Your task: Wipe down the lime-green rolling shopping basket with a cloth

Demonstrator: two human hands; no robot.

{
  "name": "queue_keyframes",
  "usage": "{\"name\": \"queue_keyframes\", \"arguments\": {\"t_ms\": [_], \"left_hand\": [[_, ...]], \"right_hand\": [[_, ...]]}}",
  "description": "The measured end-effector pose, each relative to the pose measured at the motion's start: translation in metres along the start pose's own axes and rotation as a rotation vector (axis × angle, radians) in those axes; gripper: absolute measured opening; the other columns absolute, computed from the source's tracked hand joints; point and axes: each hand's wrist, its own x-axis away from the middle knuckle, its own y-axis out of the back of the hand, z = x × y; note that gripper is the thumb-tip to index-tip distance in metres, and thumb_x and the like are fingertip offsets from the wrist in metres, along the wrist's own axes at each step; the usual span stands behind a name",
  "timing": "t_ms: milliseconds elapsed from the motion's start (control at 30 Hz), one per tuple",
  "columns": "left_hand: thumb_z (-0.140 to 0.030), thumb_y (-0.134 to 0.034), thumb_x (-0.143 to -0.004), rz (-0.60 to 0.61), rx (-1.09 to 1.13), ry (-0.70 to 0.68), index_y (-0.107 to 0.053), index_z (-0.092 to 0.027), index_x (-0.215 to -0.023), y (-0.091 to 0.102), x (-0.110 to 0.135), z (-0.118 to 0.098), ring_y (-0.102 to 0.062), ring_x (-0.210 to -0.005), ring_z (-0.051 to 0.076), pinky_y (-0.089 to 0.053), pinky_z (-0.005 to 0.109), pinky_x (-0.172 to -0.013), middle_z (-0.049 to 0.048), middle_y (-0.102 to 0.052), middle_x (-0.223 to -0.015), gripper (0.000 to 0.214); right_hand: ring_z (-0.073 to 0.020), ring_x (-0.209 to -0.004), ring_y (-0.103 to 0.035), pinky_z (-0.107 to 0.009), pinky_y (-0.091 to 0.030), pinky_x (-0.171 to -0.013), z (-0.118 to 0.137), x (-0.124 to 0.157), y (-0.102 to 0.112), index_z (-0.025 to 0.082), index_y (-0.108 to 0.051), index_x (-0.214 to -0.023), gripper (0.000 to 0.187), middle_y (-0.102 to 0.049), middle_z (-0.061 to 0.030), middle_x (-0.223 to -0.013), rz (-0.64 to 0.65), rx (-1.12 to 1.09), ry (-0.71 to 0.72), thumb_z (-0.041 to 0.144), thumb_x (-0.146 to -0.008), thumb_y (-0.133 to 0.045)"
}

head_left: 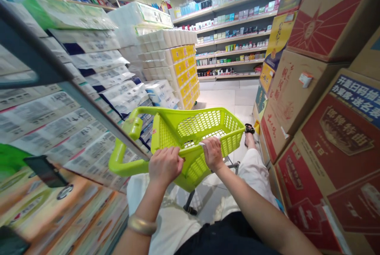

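Note:
A lime-green plastic shopping basket [208,126] on a wheeled frame sits in front of me in a shop aisle. My left hand [165,165] is closed over the basket's near rim. My right hand [212,153] also grips the near rim, a little farther right, and seems to pinch a thin white item I cannot make out. The basket's big green handle [124,156] loops out to the left. The basket looks empty inside. A gold bangle [141,224] is on my left wrist. My leg in white trousers [255,172] stretches beside the basket.
Shelves of packed tissue and paper goods [74,100] crowd the left. Stacked toilet-paper packs [169,61] stand ahead left. Red-printed cardboard boxes [326,128] are piled close on the right. Tiled floor [228,96] leads to shelves of bottles [234,45] at the far end.

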Motion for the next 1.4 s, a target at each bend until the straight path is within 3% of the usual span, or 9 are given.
{"name": "queue_keyframes", "arguments": {"t_ms": [500,700,800,1000,1267,1400], "left_hand": [[-0.02,-0.05,-0.077,-0.002,-0.016,0.027,-0.066,-0.021,-0.078,-0.01,0.005,0.036,-0.061,-0.068,0.021,-0.036,0.034,-0.067,0.0029,-0.067,-0.067,0.016],[-0.02,-0.05,-0.077,0.015,-0.001,0.062,-0.067,-0.021,-0.081,-0.016,0.003,0.042,-0.06,-0.07,0.021,-0.037,0.034,-0.068,0.0039,-0.068,-0.069,0.017],[-0.021,-0.05,-0.077,0.034,0.022,0.089,-0.067,-0.021,-0.081,-0.02,0.001,0.047,-0.06,-0.072,0.021,-0.037,0.033,-0.068,0.004,-0.068,-0.071,0.018],[-0.022,-0.049,-0.079,0.056,0.012,0.12,-0.067,-0.021,-0.079,-0.025,0.0,0.056,-0.061,-0.072,0.021,-0.037,0.033,-0.068,0.0039,-0.069,-0.071,0.018],[-0.023,-0.049,-0.08,0.099,0.012,0.15,-0.069,-0.021,-0.081,-0.028,-0.003,0.071,-0.062,-0.073,0.02,-0.039,0.033,-0.069,0.0037,-0.072,-0.076,0.02],[-0.027,-0.047,-0.083,0.134,0.001,0.194,-0.068,-0.022,-0.079,-0.029,-0.006,0.078,-0.061,-0.072,0.019,-0.039,0.034,-0.069,0.0033,-0.072,-0.076,0.022]], "right_hand": [[-0.0222,-0.105,-0.049,-0.041,-0.033,-0.101,0.016,-0.002,-0.029,0.021,-0.057,-0.113,0.027,-0.059,-0.0087,-0.105,0.065,0.003,0.009,0.019,-0.092,-0.041],[-0.0223,-0.102,-0.05,-0.042,-0.034,-0.1,0.023,-0.007,-0.037,0.02,-0.059,-0.109,0.026,-0.059,-0.0087,-0.102,0.037,0.01,-0.071,0.018,-0.093,-0.039],[-0.0226,-0.102,-0.05,-0.042,-0.034,-0.1,0.036,-0.016,-0.038,0.02,-0.06,-0.11,0.027,-0.061,-0.0086,-0.102,0.09,-0.031,-0.085,0.018,-0.094,-0.038],[-0.0209,-0.102,-0.053,-0.036,-0.039,-0.095,0.06,-0.038,-0.042,0.02,-0.059,-0.116,0.028,-0.064,-0.0078,-0.107,0.313,-0.121,0.073,0.019,-0.094,-0.041],[-0.0219,-0.095,-0.057,-0.035,-0.04,-0.087,0.01,-0.049,-0.022,0.021,-0.061,-0.113,0.026,-0.066,-0.0088,-0.103,0.438,-0.001,0.087,0.019,-0.095,-0.042],[-0.0216,-0.092,-0.058,-0.034,-0.04,-0.084,0.009,-0.058,-0.025,0.023,-0.061,-0.111,0.025,-0.067,-0.0077,-0.101,0.505,-0.016,0.111,0.019,-0.095,-0.043]]}}
